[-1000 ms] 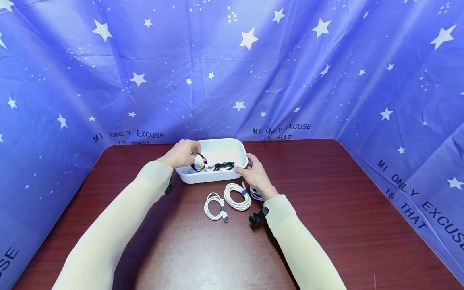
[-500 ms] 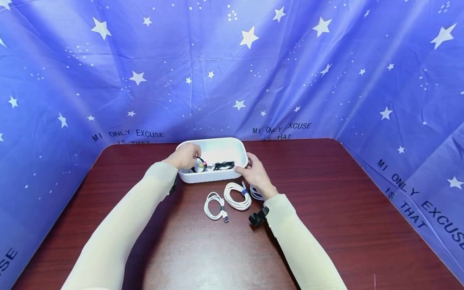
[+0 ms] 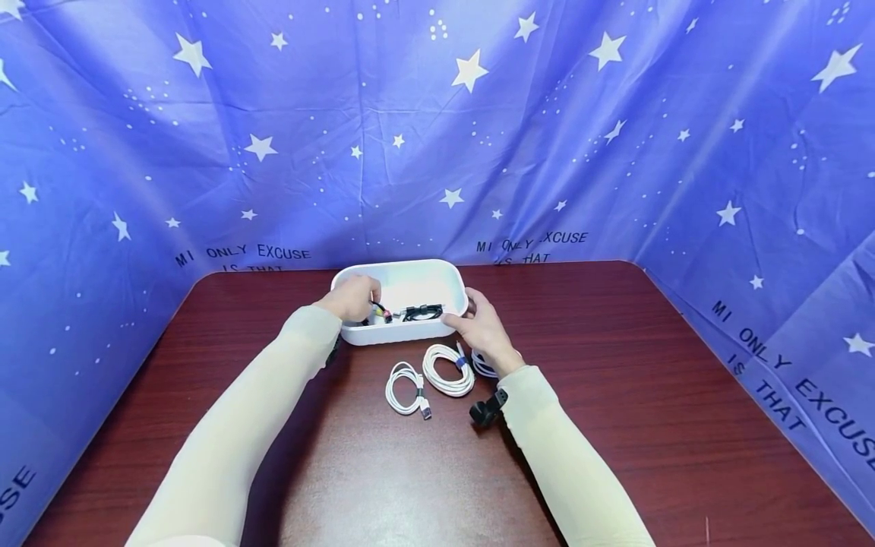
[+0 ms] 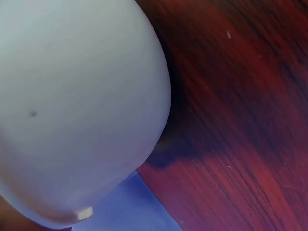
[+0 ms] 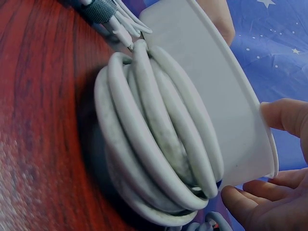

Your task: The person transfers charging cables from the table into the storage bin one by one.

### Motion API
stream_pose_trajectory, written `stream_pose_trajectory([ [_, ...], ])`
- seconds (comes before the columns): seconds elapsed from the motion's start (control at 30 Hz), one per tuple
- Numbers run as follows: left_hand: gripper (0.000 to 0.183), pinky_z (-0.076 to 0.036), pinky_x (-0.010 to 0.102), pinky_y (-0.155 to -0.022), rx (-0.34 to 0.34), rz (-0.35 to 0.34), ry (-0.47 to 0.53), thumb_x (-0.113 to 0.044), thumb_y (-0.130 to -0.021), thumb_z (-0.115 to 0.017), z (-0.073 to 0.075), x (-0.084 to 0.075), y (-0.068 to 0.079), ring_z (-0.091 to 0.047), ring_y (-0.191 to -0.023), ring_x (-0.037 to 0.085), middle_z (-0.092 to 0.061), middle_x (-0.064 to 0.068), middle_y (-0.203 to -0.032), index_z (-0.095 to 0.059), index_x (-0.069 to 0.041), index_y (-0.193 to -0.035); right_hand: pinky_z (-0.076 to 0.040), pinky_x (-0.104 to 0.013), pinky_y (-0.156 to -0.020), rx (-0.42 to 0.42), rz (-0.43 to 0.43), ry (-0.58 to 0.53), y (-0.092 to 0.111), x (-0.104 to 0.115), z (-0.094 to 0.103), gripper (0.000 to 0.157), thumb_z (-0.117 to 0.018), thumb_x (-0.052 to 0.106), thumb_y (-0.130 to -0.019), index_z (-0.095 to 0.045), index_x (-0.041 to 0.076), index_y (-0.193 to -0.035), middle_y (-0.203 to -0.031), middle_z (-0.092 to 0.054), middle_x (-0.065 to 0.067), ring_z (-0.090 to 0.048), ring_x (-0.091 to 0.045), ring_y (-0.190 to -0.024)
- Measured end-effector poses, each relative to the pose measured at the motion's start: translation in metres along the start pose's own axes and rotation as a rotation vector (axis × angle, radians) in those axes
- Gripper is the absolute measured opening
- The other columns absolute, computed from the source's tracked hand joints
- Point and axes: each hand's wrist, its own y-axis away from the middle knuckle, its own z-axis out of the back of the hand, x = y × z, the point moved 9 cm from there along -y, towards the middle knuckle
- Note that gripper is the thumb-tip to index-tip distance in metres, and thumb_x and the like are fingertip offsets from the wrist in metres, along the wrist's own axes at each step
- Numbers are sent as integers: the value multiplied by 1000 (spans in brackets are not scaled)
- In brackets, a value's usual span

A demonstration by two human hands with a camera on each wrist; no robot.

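Observation:
My left hand reaches down into the left end of a white box, its fingers curled on a black RCA cable with red and yellow plugs; most of the cable is hidden behind the hand. In the left wrist view the box wall fills the left side. At the opposite end, my right hand grips the rim, thumb over the edge and fingers against the outside, as the right wrist view shows beside the box. A tied black cable lies in the box, right of the plugs.
In front of the box lie a thin white USB cable, a thicker white cable coil with a blue tie, and another coil partly under my right wrist. A star-patterned blue curtain rises behind the table.
My left hand has lowered deeper into the box and slightly right, taking the black RCA cable down, so less of its loop shows. The right hand keeps its grip in the same place.

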Motion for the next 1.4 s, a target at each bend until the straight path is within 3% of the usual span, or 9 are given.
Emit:
stream_pose_trajectory([
  [0.43, 24, -47, 38, -83, 0, 26, -13, 3, -74, -57, -1, -1, 2, -56, -87, 24, -65, 11, -96, -67, -6, -95, -49, -36, -89, -5, -4, 3, 1, 0, 1, 73, -69, 9, -84, -30, 3, -145, -134, -51, -21, -57, -27, -114],
  [0.93, 23, -48, 37, -79, -5, 28, 20, 2, -75, -57, 1, 2, 0, -56, -82, 23, -65, 10, -91, -67, -5, -94, -48, -36, -91, -3, -2, 11, -1, 0, 1, 72, -69, 10, -84, -31, 3, -145, -133, -51, -22, -56, -27, -114],
  [1.4, 23, -47, 38, -79, -16, -2, 16, 2, -76, -57, 8, -6, 9, -55, -82, 23, -61, 10, -86, -66, -4, -96, -49, -36, -90, -9, 5, 3, -1, 0, 0, 71, -69, 8, -84, -32, 3, -144, -133, -51, -21, -57, -27, -113],
])
